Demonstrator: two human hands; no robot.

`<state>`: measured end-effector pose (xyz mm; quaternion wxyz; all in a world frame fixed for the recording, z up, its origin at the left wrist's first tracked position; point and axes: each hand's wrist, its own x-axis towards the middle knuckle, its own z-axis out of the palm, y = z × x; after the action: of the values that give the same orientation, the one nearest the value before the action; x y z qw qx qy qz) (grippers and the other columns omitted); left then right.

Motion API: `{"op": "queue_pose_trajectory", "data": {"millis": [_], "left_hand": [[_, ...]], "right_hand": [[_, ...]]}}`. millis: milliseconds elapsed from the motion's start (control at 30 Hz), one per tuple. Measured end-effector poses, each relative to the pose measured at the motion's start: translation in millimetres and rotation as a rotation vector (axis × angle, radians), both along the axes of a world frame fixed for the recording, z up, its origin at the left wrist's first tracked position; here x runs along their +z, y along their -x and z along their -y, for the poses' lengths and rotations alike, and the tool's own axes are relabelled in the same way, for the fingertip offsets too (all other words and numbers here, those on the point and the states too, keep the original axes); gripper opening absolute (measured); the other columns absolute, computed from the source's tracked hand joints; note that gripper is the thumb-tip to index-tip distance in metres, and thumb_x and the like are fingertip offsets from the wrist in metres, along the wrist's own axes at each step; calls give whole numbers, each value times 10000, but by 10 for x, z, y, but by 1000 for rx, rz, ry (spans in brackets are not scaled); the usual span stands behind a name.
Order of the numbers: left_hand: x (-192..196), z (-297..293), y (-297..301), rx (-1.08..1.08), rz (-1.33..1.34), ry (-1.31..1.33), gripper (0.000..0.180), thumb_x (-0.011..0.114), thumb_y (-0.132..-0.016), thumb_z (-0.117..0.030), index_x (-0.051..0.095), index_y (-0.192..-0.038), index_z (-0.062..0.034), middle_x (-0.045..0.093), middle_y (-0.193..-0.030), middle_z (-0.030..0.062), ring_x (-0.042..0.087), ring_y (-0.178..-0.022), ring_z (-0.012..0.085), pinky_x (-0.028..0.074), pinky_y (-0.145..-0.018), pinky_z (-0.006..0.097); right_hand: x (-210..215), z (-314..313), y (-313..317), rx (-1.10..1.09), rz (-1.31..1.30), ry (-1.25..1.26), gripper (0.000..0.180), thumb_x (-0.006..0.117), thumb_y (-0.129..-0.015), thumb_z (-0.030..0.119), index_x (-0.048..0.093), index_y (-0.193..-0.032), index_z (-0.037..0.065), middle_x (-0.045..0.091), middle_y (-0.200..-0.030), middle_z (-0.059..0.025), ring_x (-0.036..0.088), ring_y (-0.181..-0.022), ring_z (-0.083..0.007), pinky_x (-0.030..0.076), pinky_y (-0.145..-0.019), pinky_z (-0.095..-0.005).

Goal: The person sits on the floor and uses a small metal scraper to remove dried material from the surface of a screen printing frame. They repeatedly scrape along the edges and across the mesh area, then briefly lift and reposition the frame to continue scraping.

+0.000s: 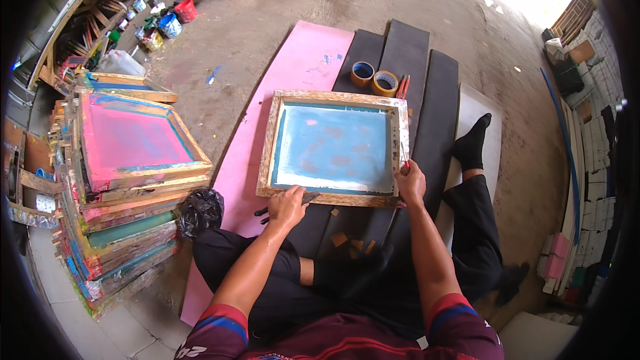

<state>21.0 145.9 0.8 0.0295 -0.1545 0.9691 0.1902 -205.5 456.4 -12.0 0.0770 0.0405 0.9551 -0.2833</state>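
Note:
A wooden screen-printing frame (268, 140) with blue mesh lies in front of me, tilted slightly. My left hand (287, 207) is closed at its near edge around a dark tool (311, 197). The grey head points right over the wood, and two black handle ends stick out at the left, like pliers. At the near right corner, my right hand (411, 183) is closed on a slim red-handled tool (405, 167) held against the frame's right bar. Its tip is too small to make out.
Two tape rolls (385, 83) and red pens or tools (403, 87) sit beyond the frame on black boards (437, 100). A pink board (300, 60) lies left of them. Stacked screens (133, 180), a black plastic bag (201, 213) and paint buckets (186, 11) stand left. Small brown pieces (340, 239) lie near my legs.

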Motion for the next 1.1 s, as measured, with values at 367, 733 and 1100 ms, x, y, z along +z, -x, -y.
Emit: {"op": "queue_pose_trajectory", "data": {"millis": [367,733,1100], "left_hand": [[-65,-15,-233,-24,-78,45,478,903,-808,-265,770,-1250,-140,773,-1196,33,768,-1037,305,596,-863,477],[-143,236,-57,42,-54,-23,503,911,-820,-272,763,-1277,-123,768,-1204,47,766,-1026,341,600,-869,475],[54,-152,-175,395,-300,-1470,996,196,-1076,-831,508,-1629,-63,759,-1232,73,470,-553,73,383,-511,236]], "right_hand": [[-69,13,-95,-27,-77,-6,621,857,-829,267,716,-1419,131,810,-1160,-169,771,-1108,-367,589,-966,-465],[30,322,2,29,-62,-33,598,784,-931,337,640,-1470,123,757,-1303,-175,727,-1197,-397,572,-1002,-506],[788,1095,-1274,303,343,473,552,463,-1152,520,503,-1537,126,729,-1297,-270,715,-1230,-413,532,-1049,-512]]}}
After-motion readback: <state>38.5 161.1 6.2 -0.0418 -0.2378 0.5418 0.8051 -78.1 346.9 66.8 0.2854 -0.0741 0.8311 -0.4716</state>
